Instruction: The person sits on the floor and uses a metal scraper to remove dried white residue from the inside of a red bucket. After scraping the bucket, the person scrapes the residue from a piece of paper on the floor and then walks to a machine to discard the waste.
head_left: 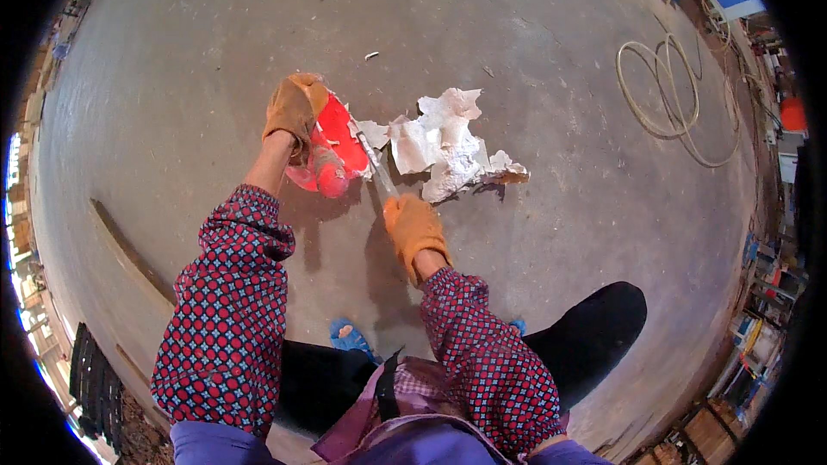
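Note:
My left hand (295,112), in a tan work glove, is closed on the upper left edge of a red tool (343,131). It has a flat face and a rounded, whitish-smeared grip, and looks like a plastering float. In an orange glove, my right hand (415,232) grips a long, narrow flat blade (380,170), its far end against the right edge of the red tool. White residue clings to that edge. Just right of the blade, torn white flakes (444,145) of a dried coating lie on the concrete floor (534,52). The blade's handle is hidden inside my glove.
A loosely coiled pale hose (668,90) lies at the far right. Wooden strips (129,245) rest on the floor at the left, near a black slatted piece (93,387). Assorted clutter (762,327) lines the right edge. My blue-shod foot (351,337) is just below my hands.

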The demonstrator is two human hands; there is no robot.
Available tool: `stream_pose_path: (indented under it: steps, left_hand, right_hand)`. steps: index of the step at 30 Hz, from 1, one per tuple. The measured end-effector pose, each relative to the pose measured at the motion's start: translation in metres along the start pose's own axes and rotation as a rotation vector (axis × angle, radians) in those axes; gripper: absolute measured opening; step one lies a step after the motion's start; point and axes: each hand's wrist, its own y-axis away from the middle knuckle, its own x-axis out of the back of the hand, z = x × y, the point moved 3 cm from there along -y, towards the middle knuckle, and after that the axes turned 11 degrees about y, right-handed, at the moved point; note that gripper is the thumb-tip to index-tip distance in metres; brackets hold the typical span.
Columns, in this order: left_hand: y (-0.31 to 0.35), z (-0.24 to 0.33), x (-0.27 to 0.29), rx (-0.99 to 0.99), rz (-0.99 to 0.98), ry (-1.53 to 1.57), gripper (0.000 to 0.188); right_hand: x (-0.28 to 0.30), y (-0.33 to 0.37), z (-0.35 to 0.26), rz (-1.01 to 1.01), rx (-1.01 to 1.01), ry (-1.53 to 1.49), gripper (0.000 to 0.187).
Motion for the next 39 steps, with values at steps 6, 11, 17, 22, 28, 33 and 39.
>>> stream_pose_path:
  steps: [6, 11, 17, 22, 28, 33, 39]
  left_hand:
    - [-0.028, -0.03, -0.003, -0.018, -0.033, -0.096, 0.023]
    - [-0.045, -0.028, -0.003, 0.013, -0.139, -0.274, 0.025]
    - [-0.014, 0.003, -0.005, 0.168, -0.049, 0.346, 0.023]
    - [-0.035, -0.027, 0.006, -0.063, -0.025, -0.121, 0.026]
    - [-0.053, -0.061, 0.033, -0.302, -0.114, -0.341, 0.031]
    - [-0.056, -0.035, 0.002, -0.126, -0.183, -0.617, 0.033]
    - [-0.062, -0.038, -0.004, 0.105, -0.261, -0.41, 0.027]
  right_hand:
    - [0.001, -0.005, 0.007, -0.005, 0.005, 0.09, 0.036]
    - [-0.012, -0.011, 0.021, 0.046, 0.06, 0.071, 0.039]
    - [-0.02, -0.019, 0.034, -0.046, 0.054, -0.174, 0.041]
    - [0.019, -0.024, 0.007, 0.031, 0.135, 0.072, 0.04]
    - [0.009, -0.012, -0.007, 0.0, 0.064, 0.028, 0.04]
    - [-0.049, -0.025, 0.011, 0.013, 0.114, -0.192, 0.039]
    - [-0.03, -0.019, 0.01, -0.273, -0.062, -0.82, 0.043]
